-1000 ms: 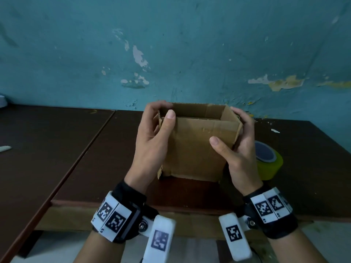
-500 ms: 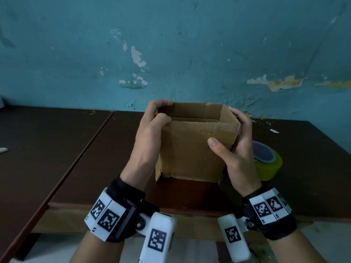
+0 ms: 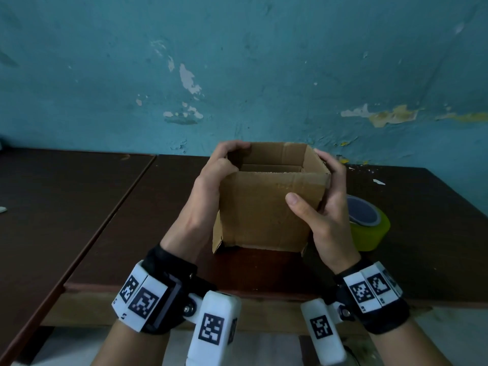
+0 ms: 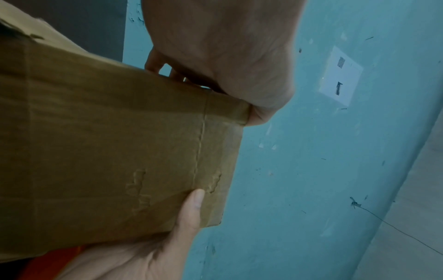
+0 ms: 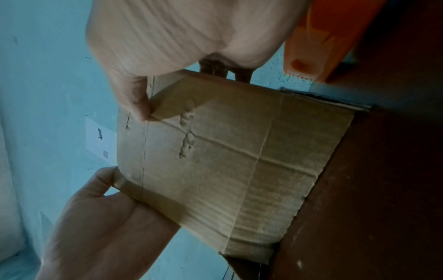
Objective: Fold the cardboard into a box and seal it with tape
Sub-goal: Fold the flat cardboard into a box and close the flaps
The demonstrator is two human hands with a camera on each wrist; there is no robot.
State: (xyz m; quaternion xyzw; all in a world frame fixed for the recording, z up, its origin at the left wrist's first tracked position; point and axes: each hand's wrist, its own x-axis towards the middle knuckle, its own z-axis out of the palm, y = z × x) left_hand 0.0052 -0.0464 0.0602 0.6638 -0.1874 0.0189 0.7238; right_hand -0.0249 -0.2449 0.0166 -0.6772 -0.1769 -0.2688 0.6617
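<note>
You hold the brown corrugated cardboard box (image 3: 266, 207) squared up on the dark brown wooden table (image 3: 111, 207), its top open. Your left hand (image 3: 208, 196) grips its left wall, fingers curled over the rim; your right hand (image 3: 324, 215) clasps the right corner, thumb flat on the front. The shaping looks mostly done (the bottom is hidden). Sealing remains: the yellow-green tape roll (image 3: 369, 228) lies untouched just right of the box.
</note>
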